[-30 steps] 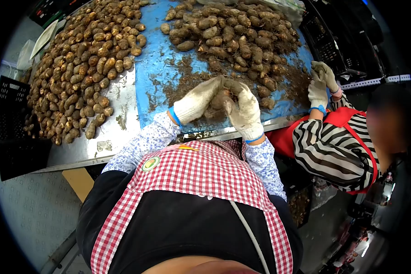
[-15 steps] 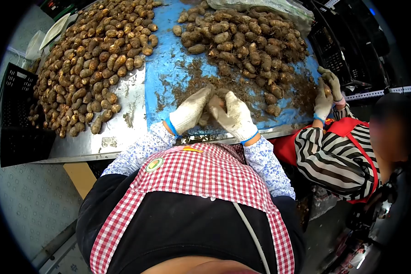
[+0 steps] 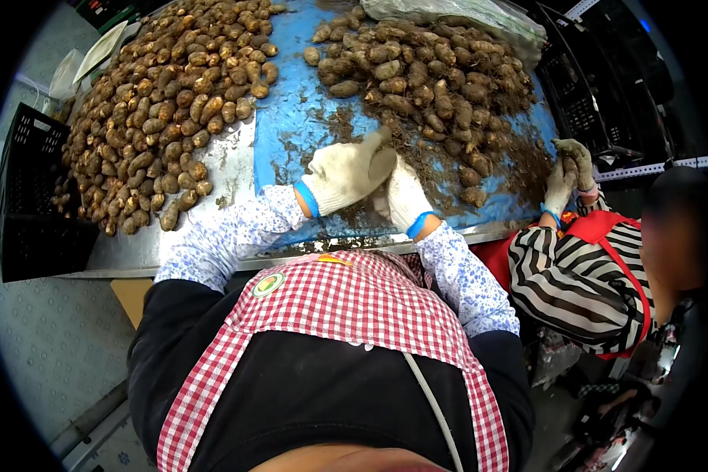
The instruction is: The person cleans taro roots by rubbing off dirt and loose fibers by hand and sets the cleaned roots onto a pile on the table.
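Observation:
My left hand [image 3: 342, 173], in a soiled white knit glove with a blue cuff, is closed in front of my chest, its fingers pointing up and right. Against it presses my right hand [image 3: 405, 195], gloved alike, with its fingers curled behind the left one. The small brown taro between the two hands is covered by the gloves at this moment. Just beyond them lies a pile of hairy, unclean taros [image 3: 440, 94] with loose roots and dirt on the blue sheet [image 3: 291, 130].
Cleaner taros [image 3: 161, 110] are heaped at left on the metal tabletop [image 3: 232, 161]. A black crate [image 3: 31, 197] stands at the left edge. At right, a co-worker in a striped top [image 3: 578, 283] has gloved hands [image 3: 566, 173] over the table. More black crates [image 3: 574, 86] stand behind.
My left hand has turned and moved over the taro, which showed between the gloves before and is now hidden. My right hand has shifted slightly right and turned more upright.

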Demonstrator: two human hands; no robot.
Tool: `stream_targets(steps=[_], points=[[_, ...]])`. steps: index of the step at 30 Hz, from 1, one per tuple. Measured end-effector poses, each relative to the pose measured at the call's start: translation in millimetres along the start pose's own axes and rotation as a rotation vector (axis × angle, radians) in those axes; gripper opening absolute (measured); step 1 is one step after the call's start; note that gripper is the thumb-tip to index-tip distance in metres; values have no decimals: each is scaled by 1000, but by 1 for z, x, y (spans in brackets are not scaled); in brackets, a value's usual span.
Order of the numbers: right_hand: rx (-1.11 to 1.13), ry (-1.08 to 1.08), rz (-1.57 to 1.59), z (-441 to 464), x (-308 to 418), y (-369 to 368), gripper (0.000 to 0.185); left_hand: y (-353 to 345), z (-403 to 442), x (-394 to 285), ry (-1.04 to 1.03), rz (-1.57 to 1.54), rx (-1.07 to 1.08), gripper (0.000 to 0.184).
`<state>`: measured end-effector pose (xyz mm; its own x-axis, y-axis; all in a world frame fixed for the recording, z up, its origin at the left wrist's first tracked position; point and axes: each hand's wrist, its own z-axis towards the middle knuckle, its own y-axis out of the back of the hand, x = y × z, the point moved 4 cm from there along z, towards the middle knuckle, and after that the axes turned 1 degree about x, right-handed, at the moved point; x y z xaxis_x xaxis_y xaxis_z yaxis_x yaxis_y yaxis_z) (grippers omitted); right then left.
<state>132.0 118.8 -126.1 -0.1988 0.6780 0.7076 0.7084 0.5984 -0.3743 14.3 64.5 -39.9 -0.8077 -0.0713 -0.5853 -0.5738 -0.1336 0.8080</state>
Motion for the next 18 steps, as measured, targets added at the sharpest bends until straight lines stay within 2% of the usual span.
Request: stream_targets(steps=[1,4,5,7,8,9,13,14,16,17,18], points=[[245,-184,262,5,-16,8,63,5,-2,-8,-82,37,23,51],[160,-121,282,20,-28,15,52,8,5,-6,-200,0,197,50],[-25,278,-93,27,-13,22,48,14,8,-9,30,111,266,49],[-411,1066,-843,21,12,10,41,-19,23,31,306,-475,297,50],[-454,738,-1019,-3,41,-13,39,-35,30,51,453,-743,262,51],[-486,394,-1172,-31,67,-32,37,-32,23,39,694,-1297,371,52],[-591,575,-1359,-23,65,-27,29,-32,33,53,-55,-528,-2,30],[-610,622,-1409,-18,62,-25,28,-34,36,52,-186,-381,-156,31],[-511,951,-1001,12,44,-6,35,-38,36,52,-357,-15,-536,38],[-318,737,-702,13,40,-8,36,1,19,15,-215,-108,-379,44],[-194,498,-310,13,35,-10,39,9,19,8,-103,-5,-227,42]])
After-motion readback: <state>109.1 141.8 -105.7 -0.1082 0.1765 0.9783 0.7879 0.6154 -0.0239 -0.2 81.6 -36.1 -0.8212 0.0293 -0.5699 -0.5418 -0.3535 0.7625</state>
